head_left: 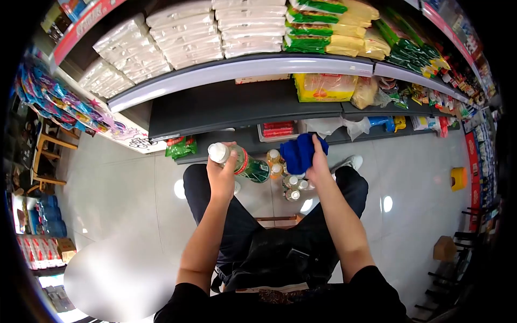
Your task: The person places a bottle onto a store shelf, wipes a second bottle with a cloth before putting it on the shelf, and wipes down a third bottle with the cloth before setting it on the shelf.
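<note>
My left hand [223, 171] is wrapped round a clear bottle [253, 168] with a white cap, a red band and a green label. The bottle lies tilted, its cap towards me on the left. In my right hand [320, 161] is a folded blue cloth [297, 154], gripped at its right side and held apart from the bottle. Between and below my hands, several capped bottles [291, 185] stand on the floor, some with orange contents. The cloth and my right hand partly hide them.
A dark low shelf [226, 105] runs in front of me, holding a yellow package [326, 88] and a tray of red packs [277, 130]. Above are stacked white packs [250, 27]. A green bag [181, 147] lies at the shelf's left end. A yellow object [458, 178] is on the right floor.
</note>
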A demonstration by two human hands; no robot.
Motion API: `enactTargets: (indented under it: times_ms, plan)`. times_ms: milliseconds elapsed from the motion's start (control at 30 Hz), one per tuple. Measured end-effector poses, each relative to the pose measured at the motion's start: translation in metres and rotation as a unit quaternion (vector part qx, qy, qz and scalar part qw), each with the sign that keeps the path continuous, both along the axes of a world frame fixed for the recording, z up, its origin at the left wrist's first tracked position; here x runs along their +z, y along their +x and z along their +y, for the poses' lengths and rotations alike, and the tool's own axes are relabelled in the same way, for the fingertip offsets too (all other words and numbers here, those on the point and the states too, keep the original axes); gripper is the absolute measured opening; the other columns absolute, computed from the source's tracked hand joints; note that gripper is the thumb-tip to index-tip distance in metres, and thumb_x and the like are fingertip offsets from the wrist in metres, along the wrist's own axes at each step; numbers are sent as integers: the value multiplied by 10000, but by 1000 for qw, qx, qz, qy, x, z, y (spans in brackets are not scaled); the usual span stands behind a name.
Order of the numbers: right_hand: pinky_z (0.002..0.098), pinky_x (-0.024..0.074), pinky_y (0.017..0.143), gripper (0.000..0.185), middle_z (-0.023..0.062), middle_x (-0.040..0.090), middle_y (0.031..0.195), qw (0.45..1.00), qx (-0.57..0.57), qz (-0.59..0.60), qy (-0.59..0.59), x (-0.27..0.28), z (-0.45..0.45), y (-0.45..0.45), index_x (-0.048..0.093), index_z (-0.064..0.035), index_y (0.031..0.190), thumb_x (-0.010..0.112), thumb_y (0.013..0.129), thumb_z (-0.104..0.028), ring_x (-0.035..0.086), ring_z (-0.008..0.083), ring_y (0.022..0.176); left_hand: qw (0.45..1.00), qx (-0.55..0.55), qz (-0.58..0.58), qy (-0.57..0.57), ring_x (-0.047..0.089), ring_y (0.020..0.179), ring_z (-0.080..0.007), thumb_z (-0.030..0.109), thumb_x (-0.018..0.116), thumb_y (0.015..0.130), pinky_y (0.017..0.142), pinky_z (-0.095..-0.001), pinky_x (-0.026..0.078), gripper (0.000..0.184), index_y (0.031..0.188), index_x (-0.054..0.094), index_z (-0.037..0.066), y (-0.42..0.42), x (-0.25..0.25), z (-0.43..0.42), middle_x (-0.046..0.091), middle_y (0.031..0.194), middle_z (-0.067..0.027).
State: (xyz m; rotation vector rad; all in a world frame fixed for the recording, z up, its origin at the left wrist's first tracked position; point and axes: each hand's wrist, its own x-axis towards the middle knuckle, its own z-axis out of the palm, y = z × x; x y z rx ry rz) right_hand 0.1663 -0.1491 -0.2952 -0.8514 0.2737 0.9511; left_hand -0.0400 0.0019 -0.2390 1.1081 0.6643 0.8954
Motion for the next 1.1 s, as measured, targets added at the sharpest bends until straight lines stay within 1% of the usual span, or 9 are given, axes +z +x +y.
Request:
enactTargets:
  times_ms: [200,400,533,633,700,800,867,967,1100]
  plan:
    - [427,456,992,354,87,627,1176,995,10,-37,93,2,74,52,567,-53,1190,559,921,-283,594,261,1097,998,-20,52,-17,574,1030,-155,111,654,868,925,-309,435,258,1094,574,18,-1,-41,9,630,1119,-90]
    - [419,479,952,351,97,632,1159,997,8,-58,44,-17,160,98,567,-55,1185,578,916,-281,607,266,1061,997,-46,50,-44,563,1004,-133,101,657,859,908,-295,432,283,1116,577,13,-2,-59,18,626,1098,-66]
    - [341,490,863,308,35,645,1026,923,90,-148,-345,-56,156,92,581,-71,1155,565,927,-278,614,192,916,995,-59,72,-44,546,956,-101,98,654,857,871,-267,428,275,1112,593,13,-1,-57,26,622,1041,-34]
    - [294,500,705,296,80,645,946,902,121,-330,-252,-65,124,63,604,-8,1102,587,906,-229,610,165,890,994,-51,79,-50,558,976,-106,112,664,861,878,-278,436,270,1101,597,8,7,-60,32,636,1016,-27]
    - [264,460,800,259,56,653,954,866,233,-410,-167,-64,93,36,627,-33,1081,532,943,-232,595,140,893,992,-66,22,-108,587,1006,-156,131,649,890,889,-315,457,255,1102,578,9,15,-55,40,627,1056,-66]
    - [300,437,911,487,115,605,1161,785,437,-437,-38,-7,54,-12,509,-11,1284,598,924,-327,557,170,1072,975,-83,-28,-203,598,1038,-231,225,591,945,893,-380,499,301,1143,528,7,30,-33,48,619,1091,-145]
    - [302,426,943,560,129,580,1205,763,402,-506,-17,9,34,-37,445,18,1332,660,891,-253,535,165,1113,963,-84,-36,-255,603,1019,-220,279,571,960,887,-358,497,331,1149,529,10,40,-7,46,614,1091,-137]
    - [288,419,964,591,101,544,1239,799,398,-449,-34,44,18,-50,369,36,1388,637,881,-103,530,161,1131,943,-151,-69,-287,597,1021,-206,281,527,982,915,-339,473,357,1173,514,-22,48,24,39,597,1120,-124]
    - [261,432,925,579,55,548,1216,908,295,-290,64,34,-4,-56,384,18,1387,640,887,-118,521,131,1107,945,-240,-78,-208,560,1126,-216,248,478,998,979,-364,432,398,1274,458,-38,52,69,16,570,1215,-130]
